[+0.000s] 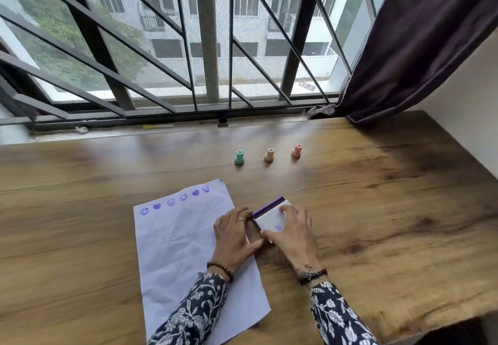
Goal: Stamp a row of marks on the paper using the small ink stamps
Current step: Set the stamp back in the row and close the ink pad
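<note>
A creased white paper lies on the wooden table, with a row of several purple smiley and heart marks along its top edge. Just right of the paper sits a white ink pad case with a purple strip showing along its far edge. My left hand holds its left side and my right hand lies over its lid and right side. Three small stamps stand in a line farther back: teal, beige and pink.
A barred window runs along the table's far edge, with small items on its sill. A dark purple curtain hangs at the right, its hem touching the table's back right corner. A white wall borders the right side.
</note>
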`<state>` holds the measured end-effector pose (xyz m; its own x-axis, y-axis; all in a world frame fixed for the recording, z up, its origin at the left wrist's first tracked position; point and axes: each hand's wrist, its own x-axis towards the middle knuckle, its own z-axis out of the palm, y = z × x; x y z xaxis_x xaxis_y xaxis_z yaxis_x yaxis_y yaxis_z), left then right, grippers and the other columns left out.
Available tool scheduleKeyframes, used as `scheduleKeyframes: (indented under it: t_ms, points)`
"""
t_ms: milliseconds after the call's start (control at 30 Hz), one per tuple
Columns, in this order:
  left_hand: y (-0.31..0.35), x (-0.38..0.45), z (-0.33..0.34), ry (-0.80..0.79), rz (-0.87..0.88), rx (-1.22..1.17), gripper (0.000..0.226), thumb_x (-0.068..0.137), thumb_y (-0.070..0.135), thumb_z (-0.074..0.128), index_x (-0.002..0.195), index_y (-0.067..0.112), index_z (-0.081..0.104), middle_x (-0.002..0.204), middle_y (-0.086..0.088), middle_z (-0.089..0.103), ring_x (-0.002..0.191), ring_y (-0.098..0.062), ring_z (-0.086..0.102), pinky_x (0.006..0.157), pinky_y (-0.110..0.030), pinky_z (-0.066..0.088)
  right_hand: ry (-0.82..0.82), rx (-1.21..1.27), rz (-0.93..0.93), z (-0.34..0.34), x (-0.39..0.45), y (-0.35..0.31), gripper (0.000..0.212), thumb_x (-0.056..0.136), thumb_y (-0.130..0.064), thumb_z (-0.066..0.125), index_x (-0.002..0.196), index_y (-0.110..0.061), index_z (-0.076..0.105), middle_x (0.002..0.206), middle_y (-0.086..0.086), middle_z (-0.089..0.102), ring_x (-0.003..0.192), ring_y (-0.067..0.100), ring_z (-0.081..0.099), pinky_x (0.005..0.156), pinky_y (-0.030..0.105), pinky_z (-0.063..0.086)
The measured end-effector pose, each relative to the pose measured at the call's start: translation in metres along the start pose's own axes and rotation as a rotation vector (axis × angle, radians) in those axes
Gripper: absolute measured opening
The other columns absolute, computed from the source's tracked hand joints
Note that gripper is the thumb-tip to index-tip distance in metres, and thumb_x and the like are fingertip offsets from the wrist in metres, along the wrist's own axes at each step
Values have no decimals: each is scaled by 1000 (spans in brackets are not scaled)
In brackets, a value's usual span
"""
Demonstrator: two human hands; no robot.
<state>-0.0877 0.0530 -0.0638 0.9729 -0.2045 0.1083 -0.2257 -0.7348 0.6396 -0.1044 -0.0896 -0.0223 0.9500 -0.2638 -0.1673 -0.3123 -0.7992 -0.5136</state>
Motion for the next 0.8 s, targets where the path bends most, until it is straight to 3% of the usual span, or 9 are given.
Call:
scheduleKeyframes:
  t_ms: [333, 433, 600, 700, 800]
  points:
    - [1, -1, -2, 5, -3, -10, 68, 65, 45, 73, 123, 22, 46, 133, 4, 48, 127, -16, 38, 98, -27, 14, 20, -23, 1, 3, 11, -5, 69, 62, -49, 73, 121, -25, 45, 122, 8, 45, 116, 28, 42, 89, 37, 43]
    - [2, -1, -2, 10, -14, -6, 70, 66, 50, 72, 124, 21, 46, 134, 4, 48, 127, -15, 39, 99, -27, 15, 27, 75, -36, 2, 12, 4, 65, 64, -41, 77, 121, -22, 49, 122, 6, 50, 115, 26, 45, 91, 34, 39]
    - [5, 0, -5, 37, -67, -68, 61, 62, 40, 79, 112, 17, 52, 126, 2, 54, 120, -18, 46, 94, -26, 21, 76, 538, 74, -11, 15, 27, 35, 78, -9, 69, 111, -14, 63, 113, 8, 68, 101, 19, 61, 85, 24, 44]
    - [5, 2, -9, 19, -83, -91, 48, 60, 34, 82, 96, 12, 57, 120, 2, 56, 113, -20, 51, 83, -20, 20, 93, 606, 98, -14, 15, 40, 31, 78, 5, 62, 104, -10, 69, 107, 9, 72, 89, 12, 63, 72, 6, 43]
    - [6, 6, -8, -47, -66, -11, 42, 67, 39, 76, 100, 17, 59, 130, 3, 50, 123, -16, 43, 93, -25, 20, 108, 616, 116, -14, 18, 48, 28, 75, 4, 65, 97, -12, 73, 98, 6, 74, 82, 9, 64, 64, -5, 40]
